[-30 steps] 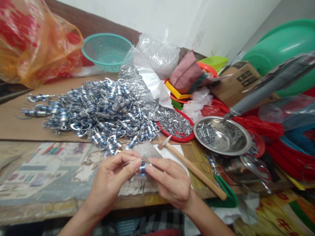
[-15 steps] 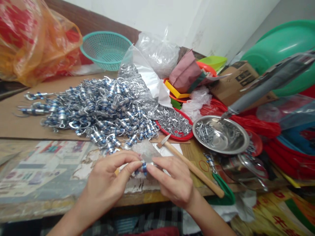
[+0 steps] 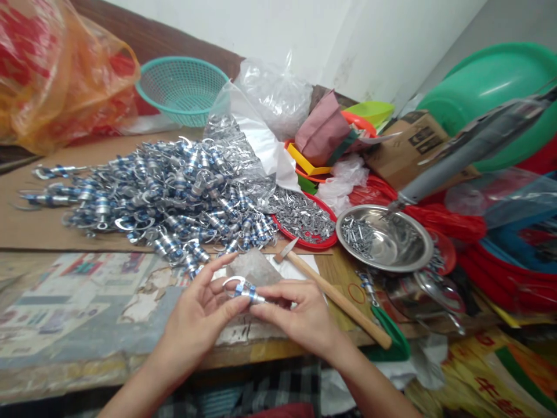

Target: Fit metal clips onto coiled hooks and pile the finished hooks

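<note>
Between both hands is a small blue-and-silver metal fitting [image 3: 246, 289] with a curved, hook-like arm pointing left. My right hand [image 3: 307, 310] pinches its right end between thumb and fingers. The thumb of my left hand [image 3: 189, 316] presses on the fitting's near side; its index finger is raised and the other fingers curl behind the hook. Just beyond the hands lies a grey block [image 3: 255, 267], partly covered by them. To its right rests a hammer [image 3: 339, 302] with a wooden handle. Many similar fittings form a large pile [image 3: 174, 186] on cardboard.
A red tray [image 3: 334, 241] of small metal pieces and a steel bowl [image 3: 415, 255] of pins stand to the right. A grey-handled tool [image 3: 461, 157] slants over the bowl. Behind are a turquoise basket [image 3: 183, 87] and plastic bags [image 3: 278, 96]. A green scoop-like thing [image 3: 394, 337] sits at the table's edge.
The fitting, mostly covered by fingers before, now shows its curved arm. My left index finger has lifted and the left hand has loosened. The view has shifted slightly.
</note>
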Motion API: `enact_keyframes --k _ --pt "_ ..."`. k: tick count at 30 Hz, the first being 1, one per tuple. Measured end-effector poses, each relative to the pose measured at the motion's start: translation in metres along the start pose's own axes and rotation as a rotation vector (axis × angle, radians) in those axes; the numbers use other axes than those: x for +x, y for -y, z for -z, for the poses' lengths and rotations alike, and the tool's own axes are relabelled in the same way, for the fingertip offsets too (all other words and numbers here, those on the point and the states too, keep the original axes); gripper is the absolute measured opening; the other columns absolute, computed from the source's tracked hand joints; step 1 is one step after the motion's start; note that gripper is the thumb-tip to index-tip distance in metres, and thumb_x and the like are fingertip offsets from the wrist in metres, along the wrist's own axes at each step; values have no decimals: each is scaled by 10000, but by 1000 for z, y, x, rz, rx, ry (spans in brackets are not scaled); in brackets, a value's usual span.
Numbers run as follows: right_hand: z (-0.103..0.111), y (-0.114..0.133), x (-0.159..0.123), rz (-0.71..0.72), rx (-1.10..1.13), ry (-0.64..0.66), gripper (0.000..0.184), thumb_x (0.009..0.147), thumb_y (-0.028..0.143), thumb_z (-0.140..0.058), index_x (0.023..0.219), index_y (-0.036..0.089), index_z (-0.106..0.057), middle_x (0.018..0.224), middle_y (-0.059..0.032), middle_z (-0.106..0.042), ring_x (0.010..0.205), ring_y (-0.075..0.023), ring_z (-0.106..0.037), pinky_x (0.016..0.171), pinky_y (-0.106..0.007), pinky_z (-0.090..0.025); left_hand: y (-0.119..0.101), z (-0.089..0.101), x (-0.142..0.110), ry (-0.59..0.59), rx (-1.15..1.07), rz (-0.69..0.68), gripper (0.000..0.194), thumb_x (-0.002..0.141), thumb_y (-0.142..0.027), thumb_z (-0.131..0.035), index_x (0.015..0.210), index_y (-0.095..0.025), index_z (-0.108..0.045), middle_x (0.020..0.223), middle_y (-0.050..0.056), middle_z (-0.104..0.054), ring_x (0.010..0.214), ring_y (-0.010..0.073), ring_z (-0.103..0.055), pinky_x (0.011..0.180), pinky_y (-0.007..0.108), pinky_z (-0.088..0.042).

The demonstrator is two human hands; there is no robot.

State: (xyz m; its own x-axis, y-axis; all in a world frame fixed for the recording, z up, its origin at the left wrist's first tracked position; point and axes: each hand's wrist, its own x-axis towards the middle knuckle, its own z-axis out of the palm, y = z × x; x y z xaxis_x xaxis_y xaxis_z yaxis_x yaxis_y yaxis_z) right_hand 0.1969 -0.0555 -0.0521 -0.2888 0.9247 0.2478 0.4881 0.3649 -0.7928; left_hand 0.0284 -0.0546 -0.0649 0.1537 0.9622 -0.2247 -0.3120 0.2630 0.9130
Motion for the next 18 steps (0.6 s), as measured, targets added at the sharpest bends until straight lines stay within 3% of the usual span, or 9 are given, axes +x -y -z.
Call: enact_keyframes --k 2,4,5,8,12,15,18 --pt "20 -15 17 -17 -145 -17 134 783 285 -619 802 221 -735 720 -4 -710 626 -125 -630 571 -208 -494 -2 4 0 41 -1 37 629 686 -267 -714 1235 -213 -413 788 14 -671 746 164 -649 679 260 -535" --pt "44 -39 43 -108 -457 -249 188 837 252 -539 894 223 -715 906 -20 -713 811 -137 -648 744 -233 -501 -5 6 0 84 9 72 627 710 -269 -691 1256 -227 -386 796 19 -660 748 178 -654 658 276 -543" --pt "56 -53 57 -150 -530 -298 231 853 207 -495 968 207 -696 1002 -52 -694 905 -162 -634 820 -275 -480 -6 7 1 98 16 84 634 708 -264 -691 1259 -230 -381 791 18 -655 740 180 -654 646 275 -543" --pt "79 -92 92 -231 -637 -275 234 791 113 -522 905 188 -713 974 -96 -698 957 -226 -620 874 -341 -442 -12 5 2 104 43 116 632 686 -250 -698 1243 -230 -401 769 11 -647 696 170 -648 607 262 -532" --pt "75 -116 110 -287 -692 -200 210 683 35 -584 730 193 -714 875 -102 -702 957 -258 -611 868 -343 -428 -15 4 5 160 79 161 628 670 -228 -699 1225 -234 -406 732 -7 -632 641 159 -639 568 251 -511" --pt "71 -118 110 -301 -671 -198 252 657 1 -580 766 190 -705 916 -102 -685 1000 -262 -591 886 -350 -415 -13 8 10 242 49 188 665 677 -207 -703 1245 -225 -355 727 -6 -621 647 164 -638 582 267 -508" --pt "78 -112 105 -316 -596 -227 216 725 50 -554 845 168 -689 945 -104 -675 990 -241 -592 885 -356 -421 -8 14 15 264 -9 202 740 656 -178 -728 1259 -232 -303 770 1 -625 716 191 -652 653 316 -519"
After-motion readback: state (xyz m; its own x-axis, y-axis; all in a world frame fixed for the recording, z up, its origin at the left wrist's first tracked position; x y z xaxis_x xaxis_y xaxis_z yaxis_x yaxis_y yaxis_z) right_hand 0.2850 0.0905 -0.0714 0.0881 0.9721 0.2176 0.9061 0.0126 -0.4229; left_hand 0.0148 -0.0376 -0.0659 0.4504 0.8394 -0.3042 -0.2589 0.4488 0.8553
